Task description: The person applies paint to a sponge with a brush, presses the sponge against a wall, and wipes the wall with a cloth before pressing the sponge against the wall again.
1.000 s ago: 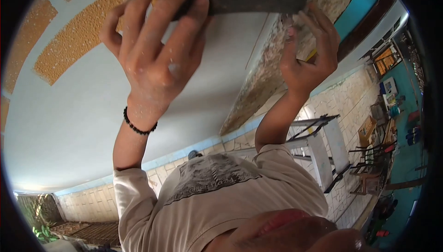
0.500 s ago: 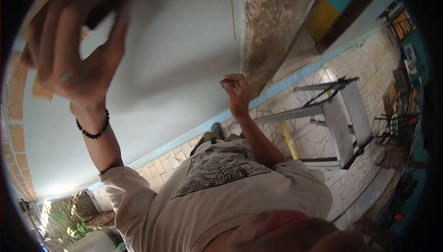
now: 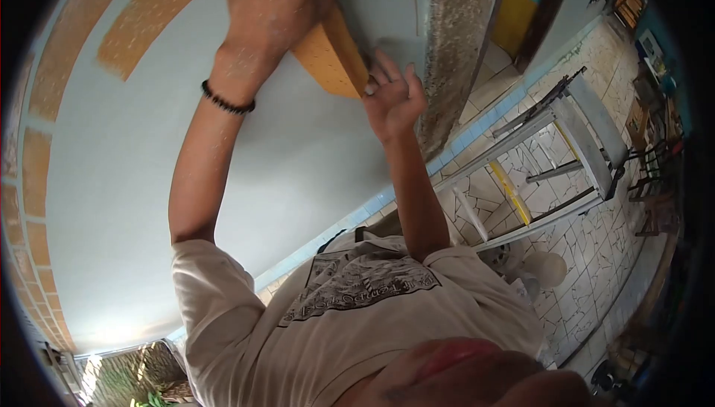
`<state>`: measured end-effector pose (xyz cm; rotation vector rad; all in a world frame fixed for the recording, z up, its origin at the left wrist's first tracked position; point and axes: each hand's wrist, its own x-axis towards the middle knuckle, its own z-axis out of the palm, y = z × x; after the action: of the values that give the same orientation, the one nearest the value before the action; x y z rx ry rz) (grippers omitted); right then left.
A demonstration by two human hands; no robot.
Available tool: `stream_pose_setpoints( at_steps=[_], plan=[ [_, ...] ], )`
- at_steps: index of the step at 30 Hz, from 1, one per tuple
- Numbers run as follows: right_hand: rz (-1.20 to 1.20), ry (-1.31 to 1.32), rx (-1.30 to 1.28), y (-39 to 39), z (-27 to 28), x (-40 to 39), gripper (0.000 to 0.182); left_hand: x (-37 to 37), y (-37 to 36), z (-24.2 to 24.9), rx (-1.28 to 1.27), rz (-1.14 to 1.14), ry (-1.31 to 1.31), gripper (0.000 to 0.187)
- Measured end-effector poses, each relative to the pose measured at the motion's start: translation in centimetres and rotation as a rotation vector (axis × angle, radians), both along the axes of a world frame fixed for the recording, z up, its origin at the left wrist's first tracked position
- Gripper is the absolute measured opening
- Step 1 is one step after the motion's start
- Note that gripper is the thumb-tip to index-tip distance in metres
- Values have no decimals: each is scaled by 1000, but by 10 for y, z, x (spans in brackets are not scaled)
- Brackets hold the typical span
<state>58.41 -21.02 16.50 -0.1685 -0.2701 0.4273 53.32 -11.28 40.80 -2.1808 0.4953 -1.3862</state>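
My left hand (image 3: 275, 5), with a dark beaded bracelet on the wrist, is raised at the top against the pale wall (image 3: 298, 154). Its fingers are curled and partly blurred over a flat yellow-orange block (image 3: 328, 61) with a thick edge; I cannot make out exactly what tool it is. My right hand (image 3: 395, 102) is lower and to the right, palm up, fingers apart. Its thumb and fingertips are at the block's lower corner, touching or very near it. Pale specks dot the left hand and forearm.
Orange brick-like patches (image 3: 153, 16) mark the wall on the left. A rough stone-like strip (image 3: 462, 27) borders it on the right. A metal stepladder (image 3: 521, 176) and round pale container (image 3: 547, 268) are on the cracked-tile floor (image 3: 573, 288). Plants (image 3: 153, 399) show lower left.
My left hand has moved right along the wall, bringing the yellow-orange block into view. My right hand has risen to the block's corner, its fingers uncurling. The view has shifted.
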Motion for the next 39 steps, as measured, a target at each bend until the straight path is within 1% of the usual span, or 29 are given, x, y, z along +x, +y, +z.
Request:
stream_pose_setpoints(
  at_steps=[1,2,3,4,6,8,10,11,12,13,14,16,19,21,22,23,25,26,28,29,30,31,32,33,34,35,36,39],
  plan=[
    [-118,-107,-115,3,-4,-9,68,-2,3,-2,-57,-44,0,19],
    [-242,-227,-218,8,-5,-12,66,-2,6,-4,-117,-46,5,21],
    [-293,-298,-243,15,-4,-15,63,-1,10,-9,-175,-49,14,23],
    [-320,-338,-343,23,-7,-25,61,-4,14,-18,-238,-50,31,25],
    [-379,-422,-549,32,-15,-49,59,-9,24,-43,-248,-68,-85,30],
    [-335,-391,-566,43,-15,-68,57,-17,30,-39,-247,-129,-188,35],
    [-304,-371,-564,43,-20,-74,54,-43,29,-37,-248,-215,-247,39],
    [-296,-368,-547,40,-26,-74,52,-62,28,-33,-307,-216,-286,42],
    [-286,-363,-526,37,-33,-72,51,-78,32,-31,-330,-240,-345,36],
    [-313,-400,-484,28,-44,-68,49,-93,38,-31,-354,-233,-413,36],
    [-321,-444,-588,12,-53,-66,48,-109,47,-35,-377,-236,-427,36],
    [-326,-547,-801,-25,-64,-62,48,-136,58,-56,-516,-238,-383,35],
    [-107,-654,-825,-67,-69,-60,46,-154,60,-117,-939,-229,-299,36],
    [34,-752,-843,-74,-68,-59,44,-172,61,-161,-1232,-195,-74,44],
    [115,-807,-840,-73,-67,-58,43,-182,55,-181,-1486,-258,14,47],
    [195,-836,-836,-67,-64,-57,44,-188,54,-205,-1665,-329,61,55],
    [436,-931,-787,-39,-58,-63,45,-203,54,-241,-1926,-459,127,75],
    [568,-926,-719,-21,-55,-73,47,-212,56,-260,-2001,-623,132,77],
    [857,-908,-596,16,-51,-99,49,-237,51,-282,-2227,-820,-27,81],
    [965,-924,-605,38,-51,-125,49,-264,51,-276,-2260,-839,-80,83],
    [1064,-935,-591,61,-57,-153,48,-291,55,-278,-2338,-836,-240,84],
    [1146,-939,-587,84,-67,-181,48,-316,70,-297,-2294,-879,-372,85],
    [1209,-937,-594,108,-75,-209,47,-351,77,-297,-2288,-798,-522,84],
    [1295,-915,-598,127,-67,-247,46,-385,83,-292,-2288,-727,-653,84],
    [1377,-935,-604,150,-73,-280,46,-420,88,-293,-2292,-663,-767,84],
    [1421,-908,-577,143,-72,-242,46,-383,75,-286,-2261,-592,-817,82],
    [1483,-926,-589,172,-78,-288,46,-432,92,-296,-2214,-592,-942,81],
    [1611,-1027,-602,223,-82,-373,53,-513,118,-318,-2073,-547,-1219,78]
  ],
)
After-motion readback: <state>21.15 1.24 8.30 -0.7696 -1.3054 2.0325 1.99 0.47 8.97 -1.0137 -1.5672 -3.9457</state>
